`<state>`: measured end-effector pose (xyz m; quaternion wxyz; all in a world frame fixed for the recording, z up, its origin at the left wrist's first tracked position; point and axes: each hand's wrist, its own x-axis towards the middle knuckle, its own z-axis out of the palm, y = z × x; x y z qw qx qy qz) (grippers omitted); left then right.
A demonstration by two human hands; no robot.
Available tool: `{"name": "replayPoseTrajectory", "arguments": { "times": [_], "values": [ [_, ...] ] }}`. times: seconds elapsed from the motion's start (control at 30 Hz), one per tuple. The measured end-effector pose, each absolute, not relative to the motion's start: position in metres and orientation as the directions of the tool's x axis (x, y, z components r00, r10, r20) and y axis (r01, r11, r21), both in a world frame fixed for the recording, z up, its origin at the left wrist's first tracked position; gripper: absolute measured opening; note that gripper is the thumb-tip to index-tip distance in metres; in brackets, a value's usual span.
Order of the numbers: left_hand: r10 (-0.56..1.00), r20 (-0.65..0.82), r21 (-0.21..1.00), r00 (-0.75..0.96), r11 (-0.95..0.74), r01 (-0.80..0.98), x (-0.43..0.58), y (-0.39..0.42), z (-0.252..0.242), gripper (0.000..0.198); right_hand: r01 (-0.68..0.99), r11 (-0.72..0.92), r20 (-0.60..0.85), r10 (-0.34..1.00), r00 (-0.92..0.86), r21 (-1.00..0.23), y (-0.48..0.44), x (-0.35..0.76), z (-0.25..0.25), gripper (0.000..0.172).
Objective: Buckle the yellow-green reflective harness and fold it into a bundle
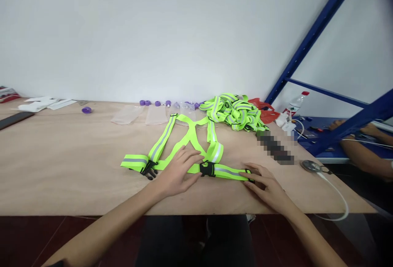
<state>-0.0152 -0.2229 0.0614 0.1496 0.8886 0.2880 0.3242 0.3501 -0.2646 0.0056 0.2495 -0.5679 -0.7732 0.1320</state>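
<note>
A neon yellow reflective strap vest (166,138) lies spread flat on the wooden table (61,168), its belt running left to right near the front edge. My left hand (178,173) rests flat on the belt, fingers stretched toward the black buckle (207,169) in the middle. My right hand (265,183) lies on the belt's right end, fingers spread and pressing it down. A second black buckle (149,168) sits at the belt's left part.
A heap of more reflective vests (235,111) lies at the back right, beside a red bag (265,111). Clear pouches (127,114) and purple caps (86,110) line the back edge. Another person's arm (362,152) rests by the blue rack (307,46) on the right. A white cable (336,193) hangs off the table.
</note>
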Motion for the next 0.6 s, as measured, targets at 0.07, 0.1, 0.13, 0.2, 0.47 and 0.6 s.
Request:
{"name": "replayPoseTrajectory", "arguments": {
  "times": [0.07, 0.1, 0.13, 0.2, 0.47, 0.6],
  "values": [
    [0.643, 0.601, 0.442, 0.475, -0.762, 0.473, -0.045, -0.238, 0.069, 0.033, 0.822, 0.331, 0.254, 0.938, -0.234, -0.464, -0.265, 0.35, 0.006, 0.036],
    [0.666, 0.659, 0.46, 0.351, -0.725, 0.513, -0.063, -0.246, 0.069, 0.03, 0.828, 0.342, 0.279, 0.931, -0.235, -0.445, -0.264, 0.348, 0.007, 0.037],
    [0.683, 0.699, 0.491, 0.213, -0.675, 0.551, -0.084, -0.255, 0.067, 0.028, 0.835, 0.357, 0.314, 0.92, -0.236, -0.419, -0.264, 0.344, 0.009, 0.037],
    [0.661, 0.75, 0.529, -0.034, -0.568, 0.63, -0.128, -0.272, 0.056, 0.022, 0.847, 0.394, 0.376, 0.891, -0.256, -0.357, -0.264, 0.328, 0.014, 0.034],
    [0.98, 0.199, 0.453, 0.004, -0.096, 0.886, -0.215, -0.267, 0.026, 0.057, 0.763, 0.543, 0.212, 0.84, -0.5, -0.351, -0.243, 0.155, 0.055, 0.027],
    [0.971, 0.136, 0.528, 0.195, -0.238, 0.816, -0.207, -0.232, 0.035, 0.066, 0.765, 0.556, 0.105, 0.825, -0.555, -0.326, -0.232, 0.071, 0.063, 0.048]
  ]
}}
